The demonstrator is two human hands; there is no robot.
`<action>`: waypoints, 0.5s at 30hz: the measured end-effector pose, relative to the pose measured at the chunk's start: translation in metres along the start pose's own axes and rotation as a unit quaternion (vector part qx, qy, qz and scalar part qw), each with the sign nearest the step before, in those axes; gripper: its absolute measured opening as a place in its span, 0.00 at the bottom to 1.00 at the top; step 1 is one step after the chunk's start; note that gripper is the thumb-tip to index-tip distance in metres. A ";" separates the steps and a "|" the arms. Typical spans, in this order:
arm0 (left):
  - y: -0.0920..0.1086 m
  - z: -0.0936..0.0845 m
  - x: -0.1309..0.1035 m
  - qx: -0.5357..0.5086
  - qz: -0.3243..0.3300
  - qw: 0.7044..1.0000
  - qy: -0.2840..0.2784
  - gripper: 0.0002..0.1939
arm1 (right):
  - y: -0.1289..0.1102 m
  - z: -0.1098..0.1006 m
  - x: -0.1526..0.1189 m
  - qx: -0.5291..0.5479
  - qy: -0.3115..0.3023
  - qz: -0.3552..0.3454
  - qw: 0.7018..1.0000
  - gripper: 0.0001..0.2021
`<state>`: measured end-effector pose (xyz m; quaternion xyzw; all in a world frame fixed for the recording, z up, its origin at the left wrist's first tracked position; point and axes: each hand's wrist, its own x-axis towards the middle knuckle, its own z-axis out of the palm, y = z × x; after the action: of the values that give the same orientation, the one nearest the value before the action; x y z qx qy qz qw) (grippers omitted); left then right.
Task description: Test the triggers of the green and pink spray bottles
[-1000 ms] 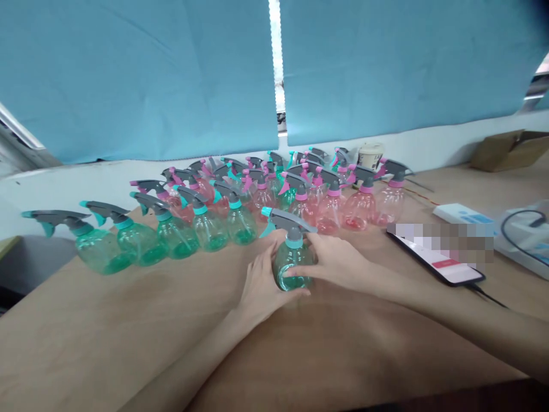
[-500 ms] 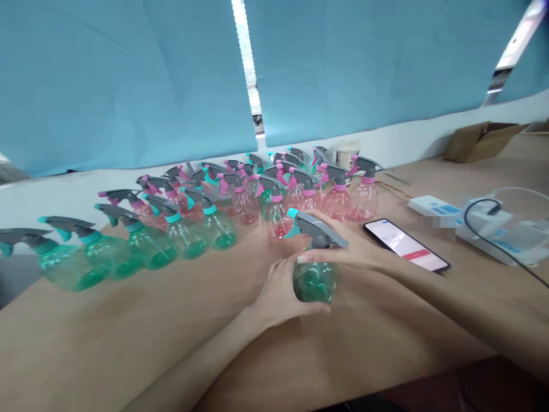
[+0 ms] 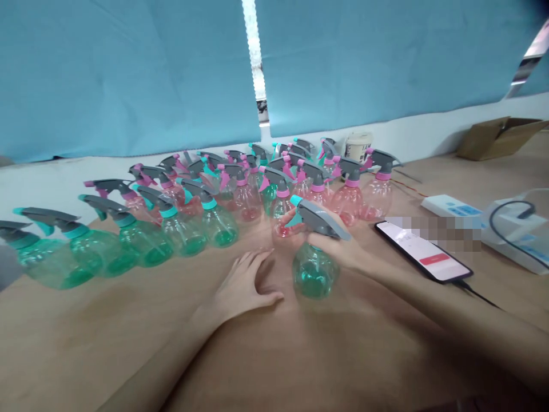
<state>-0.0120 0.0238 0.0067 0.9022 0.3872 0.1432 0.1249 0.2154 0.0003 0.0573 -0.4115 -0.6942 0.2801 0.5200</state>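
A green spray bottle [image 3: 315,277] with a grey head and turquoise nozzle stands upright in front of me. My right hand [image 3: 341,249] grips it around the neck, just under the trigger head; some fingers are hidden behind it. To its left, my left hand [image 3: 242,286] is open, thumb and fingers apart, holding nothing and not touching the bottle. Further left runs a row of several green spray bottles [image 3: 187,236]. Behind the held bottle are several pink spray bottles [image 3: 348,201], the closest partly covered by my right hand.
A phone [image 3: 424,252] with a lit screen and cable lies right of my right hand. Beyond it are a white power strip [image 3: 454,209] with plugs and an open cardboard box [image 3: 493,139]. A paper cup [image 3: 358,146] stands behind the bottles, near the blue curtain [image 3: 171,74].
My left hand has let go of the green spray bottle's body and moved left, opening. My right hand stays at the bottle's neck. The view has shifted slightly.
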 end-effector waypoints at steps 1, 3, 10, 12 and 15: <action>-0.004 0.000 -0.002 0.018 0.008 1.000 -0.005 0.39 | 0.003 0.002 0.003 -0.021 0.009 0.003 1.000 0.17; -0.008 0.000 -0.004 0.047 0.023 0.999 -0.013 0.38 | 0.008 0.007 0.011 -0.048 0.030 0.009 0.998 0.17; -0.004 0.002 -0.006 0.071 0.037 0.996 -0.035 0.40 | 0.012 0.019 0.029 0.012 0.023 -0.009 1.000 0.18; -0.004 0.003 -0.007 0.066 0.034 0.997 -0.032 0.39 | 0.011 0.018 0.029 0.012 0.000 -0.011 1.000 0.18; -0.004 0.003 -0.008 0.063 0.035 0.997 -0.031 0.39 | 0.013 0.016 0.028 -0.045 -0.014 0.004 0.999 0.14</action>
<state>-0.0189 0.0209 0.0016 0.9251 0.3601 0.0949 0.0747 0.2005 0.0317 0.0554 -0.4337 -0.7117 0.2563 0.4897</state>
